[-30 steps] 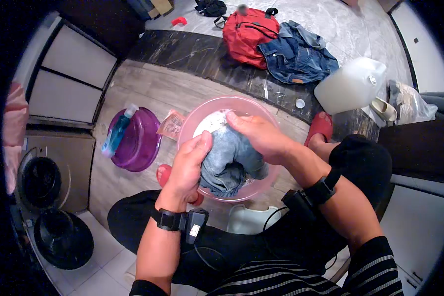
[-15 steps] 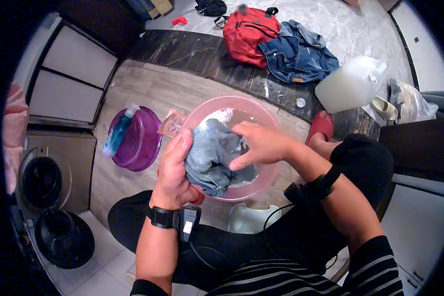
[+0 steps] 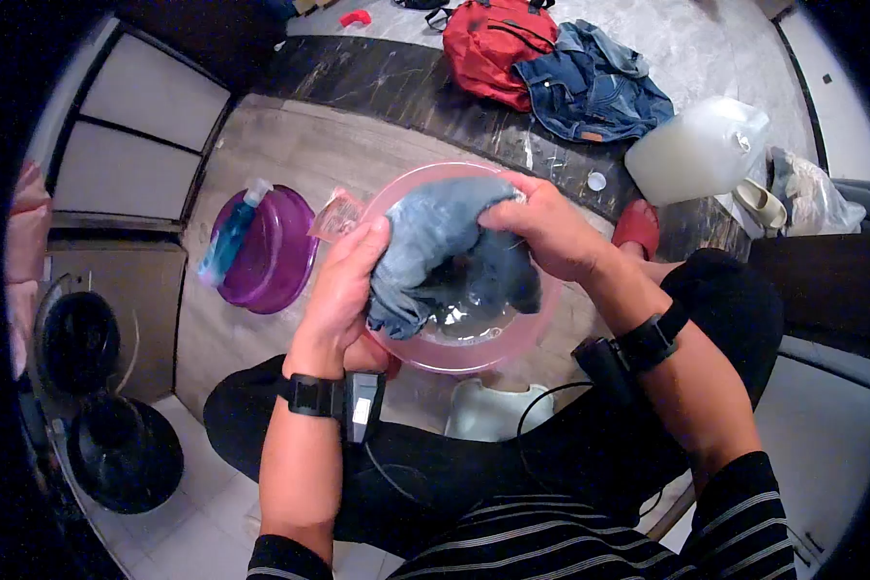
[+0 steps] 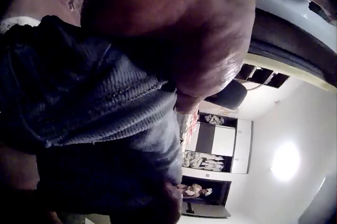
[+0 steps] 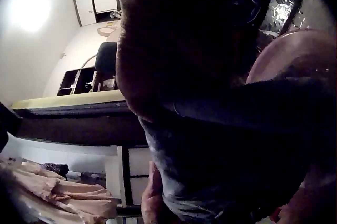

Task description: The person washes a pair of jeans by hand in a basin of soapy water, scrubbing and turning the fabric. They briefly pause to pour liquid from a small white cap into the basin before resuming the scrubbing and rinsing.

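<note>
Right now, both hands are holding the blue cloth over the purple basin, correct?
Not quite: the head view shows that the blue cloth is over the pink basin; the purple basin sits apart, off to the person's left. The rest is right: the left hand and the right hand both hold the cloth.
</note>
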The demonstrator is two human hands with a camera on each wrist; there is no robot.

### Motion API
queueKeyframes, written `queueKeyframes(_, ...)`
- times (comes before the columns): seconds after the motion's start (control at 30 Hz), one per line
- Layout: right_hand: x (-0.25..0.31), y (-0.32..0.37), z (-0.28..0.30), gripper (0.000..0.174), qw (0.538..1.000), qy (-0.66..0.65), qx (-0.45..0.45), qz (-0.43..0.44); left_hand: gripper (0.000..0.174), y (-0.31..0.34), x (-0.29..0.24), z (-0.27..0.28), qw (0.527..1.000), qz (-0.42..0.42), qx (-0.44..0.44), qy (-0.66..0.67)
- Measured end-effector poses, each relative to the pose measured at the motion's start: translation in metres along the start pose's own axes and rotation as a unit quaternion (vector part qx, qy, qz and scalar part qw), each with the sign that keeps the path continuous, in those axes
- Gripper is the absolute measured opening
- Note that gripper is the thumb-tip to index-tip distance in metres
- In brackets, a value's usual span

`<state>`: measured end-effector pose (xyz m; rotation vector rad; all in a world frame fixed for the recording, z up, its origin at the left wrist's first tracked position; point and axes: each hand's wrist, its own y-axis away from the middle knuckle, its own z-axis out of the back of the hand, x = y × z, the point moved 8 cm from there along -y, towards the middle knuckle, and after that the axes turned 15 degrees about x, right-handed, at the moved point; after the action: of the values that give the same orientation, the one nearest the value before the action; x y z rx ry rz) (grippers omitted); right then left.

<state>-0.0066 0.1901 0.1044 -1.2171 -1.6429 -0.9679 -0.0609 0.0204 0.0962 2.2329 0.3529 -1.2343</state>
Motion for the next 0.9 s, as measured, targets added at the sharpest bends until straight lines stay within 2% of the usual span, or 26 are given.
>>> queueKeyframes(0.1, -0.002, -0.004, 0.0, 0.037, 0.997, -0.065, -0.028, -0.024, 0.041, -0.008, 0.015, 0.005, 1.0, 0.013, -0.01, -0.004)
queueKeyframes(0.13, -0.005, -0.005, 0.002, 0.035, 0.997, -0.062, -0.046, -0.022, 0.043, -0.01, 0.018, 0.006, 0.999, 0.029, -0.013, -0.044)
queueKeyframes(0.23, -0.012, -0.008, 0.009, 0.03, 0.992, -0.085, -0.091, -0.012, 0.05, -0.009, 0.022, -0.01, 1.0, 0.011, 0.013, -0.023)
queueKeyframes(0.27, -0.012, -0.01, 0.011, 0.028, 0.989, -0.113, -0.097, -0.003, 0.063, -0.007, 0.027, -0.009, 0.998, 0.026, 0.021, -0.047)
queueKeyframes(0.4, -0.001, -0.012, -0.001, 0.026, 0.977, -0.186, -0.107, 0.003, 0.084, -0.009, 0.047, -0.015, 0.991, 0.051, 0.069, -0.099)
queueKeyframes(0.47, 0.003, -0.014, -0.007, 0.026, 0.976, -0.198, -0.094, 0.008, 0.075, -0.006, 0.05, -0.015, 0.99, 0.059, 0.072, -0.107)
queueKeyframes(0.57, -0.009, -0.011, 0.017, 0.025, 0.974, -0.16, -0.161, 0.012, 0.06, -0.005, 0.054, -0.019, 0.987, 0.095, 0.048, -0.119)
queueKeyframes(0.6, -0.009, -0.008, 0.016, 0.022, 0.965, -0.194, -0.174, -0.013, 0.055, -0.001, 0.052, -0.019, 0.985, 0.116, 0.036, -0.119)
queueKeyframes(0.63, -0.018, -0.009, 0.021, 0.018, 0.958, -0.222, -0.176, -0.043, 0.051, -0.001, 0.046, -0.017, 0.99, 0.079, 0.025, -0.117)
queueKeyframes(0.7, -0.041, -0.017, 0.029, 0.016, 0.949, -0.298, -0.09, -0.051, 0.044, 0.001, 0.033, -0.015, 0.993, 0.004, 0.006, -0.114)
queueKeyframes(0.73, -0.041, -0.014, 0.026, 0.018, 0.945, -0.297, -0.123, -0.06, 0.047, 0.005, 0.021, -0.014, 0.993, -0.048, -0.029, -0.108)
queueKeyframes(0.77, -0.035, -0.012, 0.025, 0.022, 0.942, -0.29, -0.154, -0.069, 0.041, 0.002, 0.024, -0.008, 0.998, -0.044, 0.004, -0.046)
queueKeyframes(0.83, -0.026, -0.016, 0.02, 0.019, 0.945, -0.31, -0.104, -0.016, 0.029, -0.001, 0.029, 0.012, 0.998, -0.059, 0.01, -0.01)
queueKeyframes(0.9, -0.021, -0.013, 0.012, 0.018, 0.946, -0.309, -0.096, -0.009, 0.031, -0.001, 0.029, 0.019, 0.998, -0.048, 0.036, 0.023)
